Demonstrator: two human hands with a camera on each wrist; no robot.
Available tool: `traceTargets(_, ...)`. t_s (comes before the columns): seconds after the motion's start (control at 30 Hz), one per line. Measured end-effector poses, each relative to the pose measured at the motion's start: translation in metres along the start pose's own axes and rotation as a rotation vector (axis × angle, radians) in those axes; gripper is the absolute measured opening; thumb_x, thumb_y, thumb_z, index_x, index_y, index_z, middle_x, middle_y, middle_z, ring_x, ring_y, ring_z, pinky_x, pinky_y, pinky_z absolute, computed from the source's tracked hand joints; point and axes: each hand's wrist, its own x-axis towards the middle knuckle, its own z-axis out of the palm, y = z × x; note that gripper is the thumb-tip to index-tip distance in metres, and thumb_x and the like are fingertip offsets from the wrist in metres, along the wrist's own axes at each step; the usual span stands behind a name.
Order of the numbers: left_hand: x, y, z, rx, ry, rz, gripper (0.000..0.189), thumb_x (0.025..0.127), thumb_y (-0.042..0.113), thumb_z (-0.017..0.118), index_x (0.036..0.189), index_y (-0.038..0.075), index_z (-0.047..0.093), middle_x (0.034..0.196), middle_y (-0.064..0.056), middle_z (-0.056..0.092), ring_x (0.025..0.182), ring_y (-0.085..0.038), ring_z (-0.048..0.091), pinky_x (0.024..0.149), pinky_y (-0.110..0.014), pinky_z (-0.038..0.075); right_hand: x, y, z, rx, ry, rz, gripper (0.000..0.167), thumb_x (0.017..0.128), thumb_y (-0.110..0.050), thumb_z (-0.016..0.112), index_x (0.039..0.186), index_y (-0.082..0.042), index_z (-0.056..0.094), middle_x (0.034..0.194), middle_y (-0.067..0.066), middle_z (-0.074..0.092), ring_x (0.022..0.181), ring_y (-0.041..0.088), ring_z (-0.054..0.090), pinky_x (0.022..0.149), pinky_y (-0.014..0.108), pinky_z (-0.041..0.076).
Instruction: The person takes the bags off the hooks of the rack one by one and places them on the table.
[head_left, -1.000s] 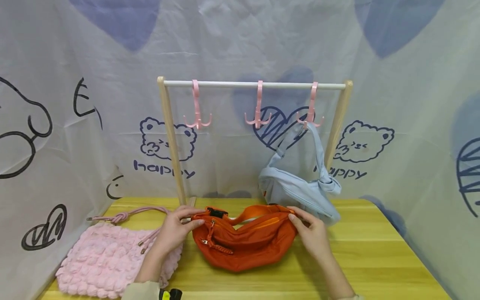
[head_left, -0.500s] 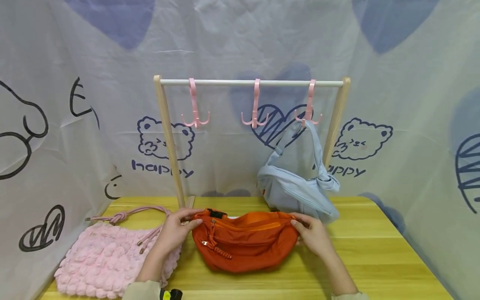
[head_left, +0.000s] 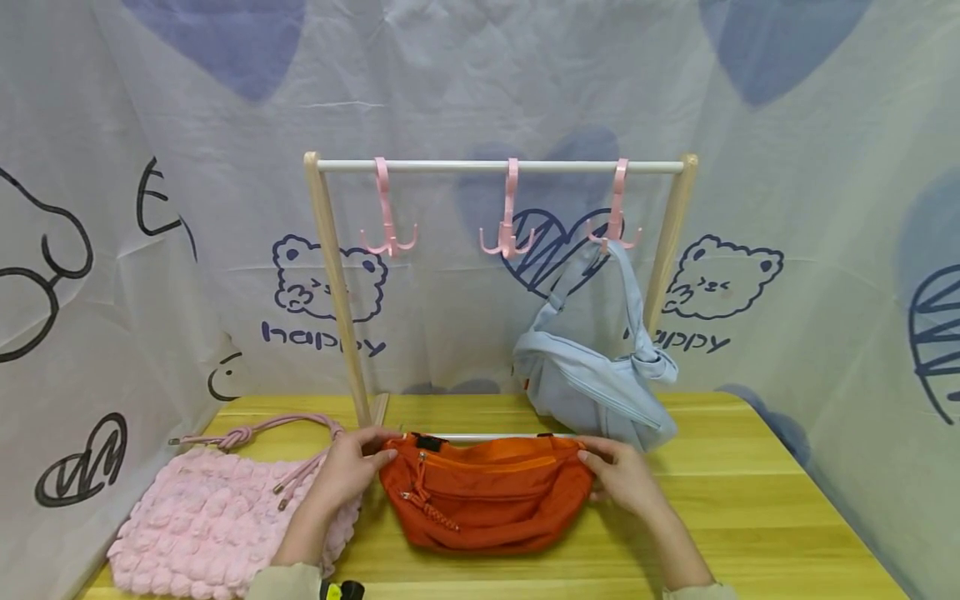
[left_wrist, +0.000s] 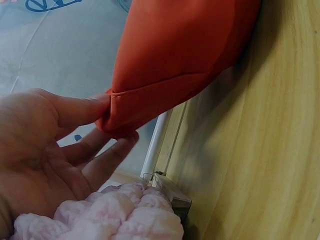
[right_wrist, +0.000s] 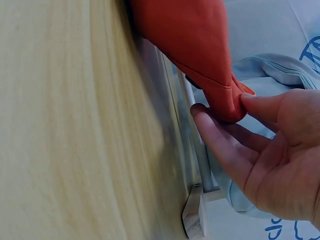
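An orange-red waist bag point(head_left: 480, 500) stands upright on the wooden table in the head view, its zip pulls and a braided cord on the front left. My left hand point(head_left: 347, 468) pinches its left upper corner between thumb and fingers, as the left wrist view shows with the bag's end point(left_wrist: 150, 95). The right upper corner is pinched by my right hand point(head_left: 624, 477); in the right wrist view the thumb lies on one side of the bag's tip point(right_wrist: 222, 100) and fingers on the other. A black buckle point(head_left: 429, 442) sits at the top left edge. The strap lies mostly behind the bag.
Behind stands a rack with a white bar point(head_left: 450, 167) and three pink hooks, one being the middle hook point(head_left: 508, 225). A light blue bag point(head_left: 592, 375) hangs from the right hook. At left lies a pink puffy bag point(head_left: 225, 517) with a knotted strap point(head_left: 240, 434).
Both hands have lowered the waist bag slightly toward me. Its orange strap, raised above the top edge a second ago, has dropped behind the bag. The head view has shifted slightly.
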Motion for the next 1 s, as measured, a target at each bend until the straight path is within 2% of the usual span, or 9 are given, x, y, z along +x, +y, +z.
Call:
traceTargets(0.23,0.0,0.0,0.001,0.04,-0.061,-0.04,0.02,0.096,0.0,0.07,0.114,0.006,0.077,0.109,-0.011,0.075,0.105,-0.029,0.067,0.095,-0.051,0.054,0.001,0.006,0.001,-0.012,-0.029,-0.002,0.032,0.103,-0.005,0.062,0.133,0.005,0.067,0.113,0.021,0.069,0.068,0.019,0.066,0.06,0.042,0.062)
traceTargets(0.43,-0.001,-0.002,0.003,0.056,-0.07,-0.06,0.021,0.095,-0.001,0.07,0.115,0.004,0.076,0.109,-0.012,0.076,0.105,-0.031,0.068,0.095,-0.052,0.054,0.0,0.009,0.001,-0.039,-0.049,0.004,0.034,0.102,-0.003,0.062,0.135,0.005,0.065,0.113,0.021,0.07,0.069,0.02,0.066,0.059,0.041,0.062)
traceTargets(0.73,-0.004,-0.002,0.003,0.068,-0.096,-0.097,0.022,0.093,-0.004,0.07,0.114,0.001,0.075,0.108,-0.013,0.075,0.102,-0.031,0.068,0.09,-0.049,0.057,-0.001,0.012,0.002,-0.057,-0.108,-0.023,0.035,0.101,0.001,0.06,0.136,0.008,0.062,0.102,0.019,0.071,0.074,0.02,0.067,0.058,0.039,0.061)
traceTargets(1.0,-0.004,0.001,0.002,0.074,-0.105,-0.101,0.023,0.093,-0.004,0.07,0.115,0.0,0.075,0.109,-0.014,0.075,0.104,-0.032,0.068,0.091,-0.051,0.056,0.001,0.014,0.003,-0.057,-0.088,-0.013,0.035,0.1,0.002,0.061,0.135,0.006,0.064,0.105,0.02,0.071,0.078,0.023,0.068,0.06,0.042,0.062)
